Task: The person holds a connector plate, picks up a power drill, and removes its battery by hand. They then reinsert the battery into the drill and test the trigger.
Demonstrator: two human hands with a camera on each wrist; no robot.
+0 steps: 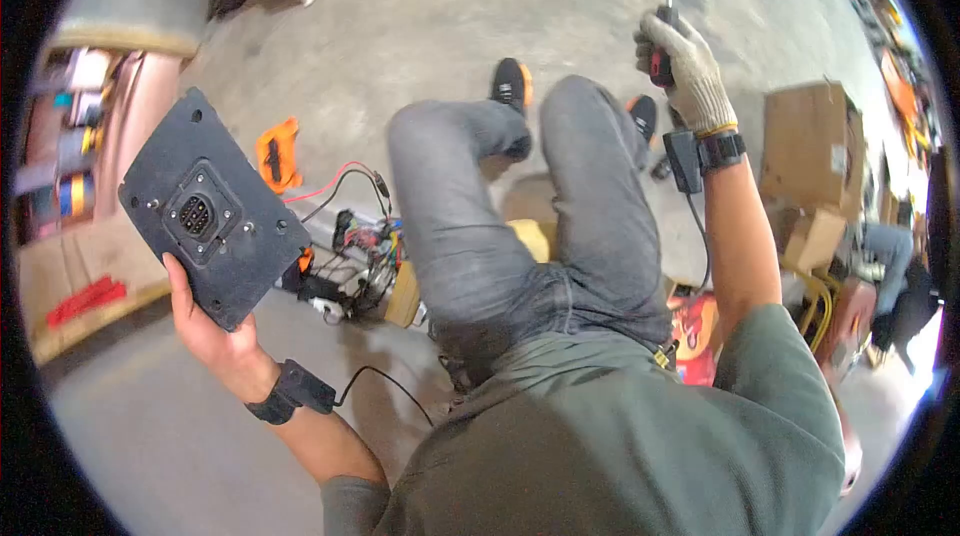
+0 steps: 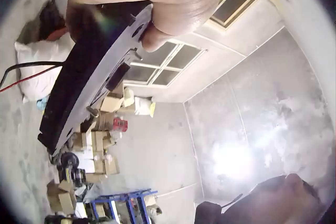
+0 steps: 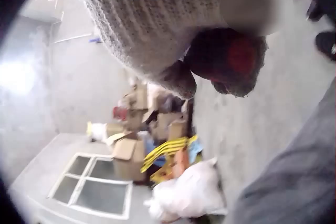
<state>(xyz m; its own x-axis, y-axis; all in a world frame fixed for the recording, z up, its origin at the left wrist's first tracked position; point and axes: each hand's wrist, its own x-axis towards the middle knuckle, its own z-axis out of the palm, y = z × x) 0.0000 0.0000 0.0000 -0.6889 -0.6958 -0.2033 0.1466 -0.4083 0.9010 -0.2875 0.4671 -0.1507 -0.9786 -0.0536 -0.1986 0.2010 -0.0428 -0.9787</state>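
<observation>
Okay, black plate (image 1: 255,201) is being held up on the person's left, the bare left hand (image 1: 225,348) gripping its lower end with fingers mostly hidden behind, while the gloved right hand (image 1: 692,68) is wrapping round a screwdriver (image 1: 668,14), blade pointing away, well apart from the plate. Plate is looking stiff, probably light enough for one hand and maybe slick, so grip is best going on the plain edges, clear of the multi-pin connector (image 1: 195,217) and projecting studs (image 1: 250,228). Red and black leads (image 1: 381,184) are trailing near its edge (can't tell if attached), tangled wiring (image 1: 372,236) is sitting beside the legs (image 1: 450,196), which are standing between both hands.
</observation>
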